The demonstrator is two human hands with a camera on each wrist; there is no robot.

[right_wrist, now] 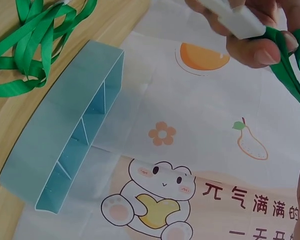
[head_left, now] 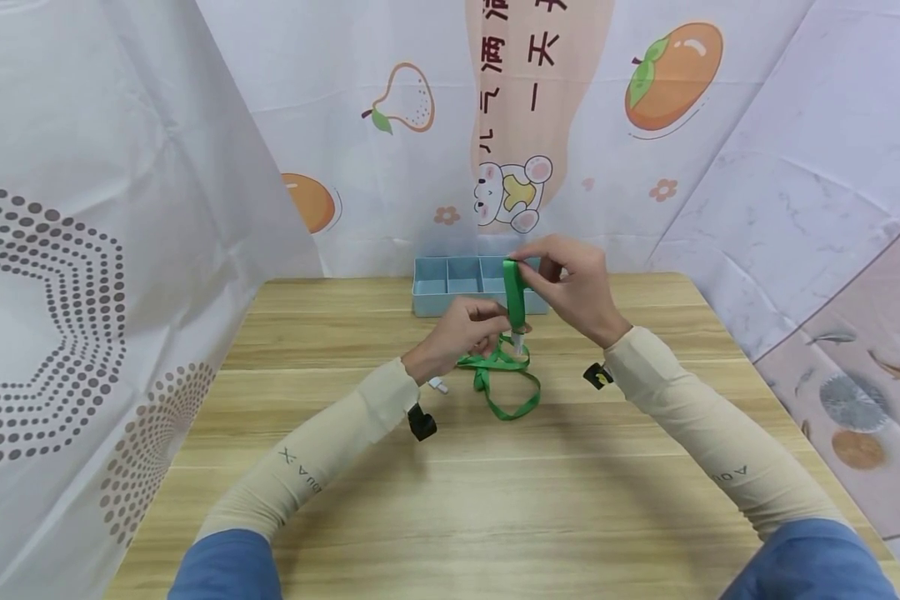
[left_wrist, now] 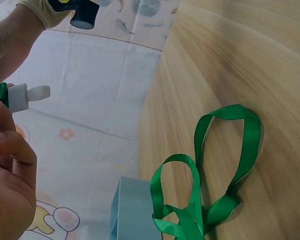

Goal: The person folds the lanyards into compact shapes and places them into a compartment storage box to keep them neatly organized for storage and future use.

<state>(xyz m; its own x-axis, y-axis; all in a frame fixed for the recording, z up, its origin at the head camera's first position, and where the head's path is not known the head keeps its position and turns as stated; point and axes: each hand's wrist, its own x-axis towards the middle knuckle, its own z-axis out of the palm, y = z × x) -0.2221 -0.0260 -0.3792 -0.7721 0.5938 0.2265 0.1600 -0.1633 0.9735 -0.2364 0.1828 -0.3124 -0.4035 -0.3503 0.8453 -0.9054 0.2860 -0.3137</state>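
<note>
Between both hands a green ribbon lanyard (head_left: 515, 296) is held up in a short folded band, a white plastic clip (left_wrist: 20, 96) at its lower end. My left hand (head_left: 468, 332) pinches the lanyard just above that clip. Higher up, my right hand (head_left: 573, 279) grips the top of the band between thumb and fingers. On the table below lies another green lanyard (left_wrist: 252, 145) in loose loops, with a small white clip (head_left: 438, 384) beside it, to the left.
A light-blue divided box (head_left: 450, 305) stands behind the hands at the table's back, its compartments facing up. The wooden table (head_left: 465, 517) reaches to a printed curtain (head_left: 390, 183) at the back. Dark wrist cameras are strapped at both wrists.
</note>
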